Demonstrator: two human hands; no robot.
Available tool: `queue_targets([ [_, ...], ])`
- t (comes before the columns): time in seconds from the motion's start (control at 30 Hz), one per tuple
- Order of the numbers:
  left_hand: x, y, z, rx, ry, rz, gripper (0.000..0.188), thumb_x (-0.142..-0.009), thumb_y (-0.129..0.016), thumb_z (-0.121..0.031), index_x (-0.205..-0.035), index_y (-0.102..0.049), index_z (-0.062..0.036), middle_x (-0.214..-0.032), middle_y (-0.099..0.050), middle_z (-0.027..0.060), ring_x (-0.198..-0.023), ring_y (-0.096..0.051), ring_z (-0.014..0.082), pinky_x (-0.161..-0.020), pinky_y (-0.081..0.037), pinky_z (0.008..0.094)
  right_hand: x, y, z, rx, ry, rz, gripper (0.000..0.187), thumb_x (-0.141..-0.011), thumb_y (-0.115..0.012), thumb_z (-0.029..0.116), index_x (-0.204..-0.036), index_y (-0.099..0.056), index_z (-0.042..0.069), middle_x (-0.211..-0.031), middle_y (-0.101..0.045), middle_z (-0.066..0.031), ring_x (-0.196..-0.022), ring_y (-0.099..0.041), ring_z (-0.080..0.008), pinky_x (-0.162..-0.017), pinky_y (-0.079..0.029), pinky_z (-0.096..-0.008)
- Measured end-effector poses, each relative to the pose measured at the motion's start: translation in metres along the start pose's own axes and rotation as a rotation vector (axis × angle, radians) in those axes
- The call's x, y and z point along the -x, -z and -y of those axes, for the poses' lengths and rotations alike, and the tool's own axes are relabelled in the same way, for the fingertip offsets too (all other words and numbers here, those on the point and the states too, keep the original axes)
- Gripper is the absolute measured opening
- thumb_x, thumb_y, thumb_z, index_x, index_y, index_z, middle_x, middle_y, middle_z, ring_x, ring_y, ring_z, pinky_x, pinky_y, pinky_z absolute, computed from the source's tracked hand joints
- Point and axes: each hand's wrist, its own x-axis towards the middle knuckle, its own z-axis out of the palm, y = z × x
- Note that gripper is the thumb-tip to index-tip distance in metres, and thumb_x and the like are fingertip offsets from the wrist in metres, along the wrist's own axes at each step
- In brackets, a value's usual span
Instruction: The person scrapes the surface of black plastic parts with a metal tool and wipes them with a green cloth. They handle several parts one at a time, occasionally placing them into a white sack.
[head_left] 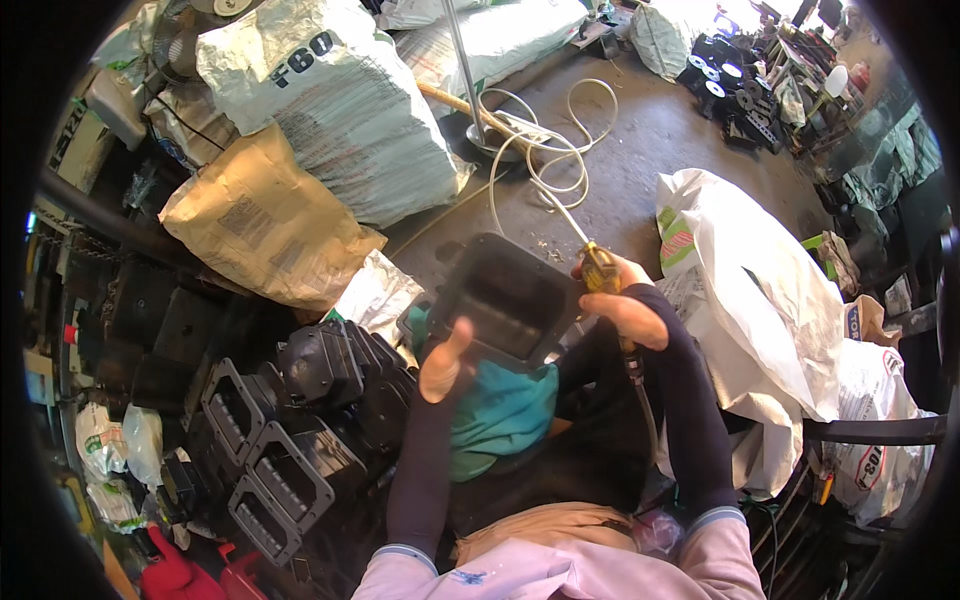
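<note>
Head view: my left hand (pixel 442 370) grips the black box (pixel 515 305) in front of me; my right hand (pixel 635 312) is wrapped round a yellow tool (pixel 599 268) beside it. The box looks light and stiff, best held by its rim. Beyond, 1 brown bag (pixel 265 220) bears small print, 1 white sack (pixel 335 120) large dark lettering.
</note>
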Motion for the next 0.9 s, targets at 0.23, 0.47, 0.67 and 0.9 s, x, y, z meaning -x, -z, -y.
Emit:
queue_targets([
  [0.23, -0.062, 0.028, -0.003, -0.128, -0.058, -0.417, 0.062, -0.098, -0.062, -0.042, -0.138, -0.051, 0.0045, -0.133, -0.055, 0.0063, -0.125, -0.048, 0.0137, -0.109, -0.034, 0.0276, 0.043, -0.023, 0.024, 0.232, -0.101, -0.087, 0.039, -0.090, -0.070, 0.021, -0.121, -0.058, 0.001, -0.094, -0.069, -0.0120, -0.084, -0.066, -0.0207, -0.078, -0.052, -0.0350],
  [0.47, -0.078, 0.046, 0.001, -0.126, -0.065, -0.409, 0.067, -0.095, -0.065, -0.043, -0.137, -0.050, 0.0067, -0.139, -0.051, 0.0089, -0.128, -0.045, 0.0157, -0.111, -0.031, 0.0285, 0.042, -0.051, 0.013, 0.677, -0.202, 0.066, 0.045, -0.093, -0.064, 0.039, -0.122, -0.050, 0.008, -0.092, -0.068, -0.0238, -0.088, -0.066, -0.0423, -0.077, -0.050, -0.0493],
  [0.67, -0.085, 0.062, 0.003, -0.260, -0.054, -0.538, 0.074, -0.091, -0.068, -0.049, -0.143, -0.043, -0.0043, -0.129, -0.057, 0.0093, -0.111, -0.058, 0.0218, -0.097, -0.046, 0.0352, 0.020, -0.055, 0.012, 0.658, -0.215, 0.069, 0.046, -0.092, -0.064, 0.040, -0.120, -0.050, 0.006, -0.091, -0.068, -0.0222, -0.086, -0.066, -0.0415, -0.075, -0.050, -0.0489],
  [0.9, -0.091, 0.081, 0.015, -0.309, -0.035, -0.440, 0.072, -0.095, -0.051, -0.062, -0.137, -0.047, -0.0037, -0.124, -0.057, 0.0080, -0.113, -0.055, 0.0195, -0.096, -0.046, 0.0325, 0.005, -0.066, 0.020, 0.506, -0.170, 0.151, 0.047, -0.092, -0.064, 0.040, -0.121, -0.053, 0.004, -0.096, -0.068, -0.0236, -0.091, -0.066, -0.0404, -0.078, -0.051, -0.0480],
])
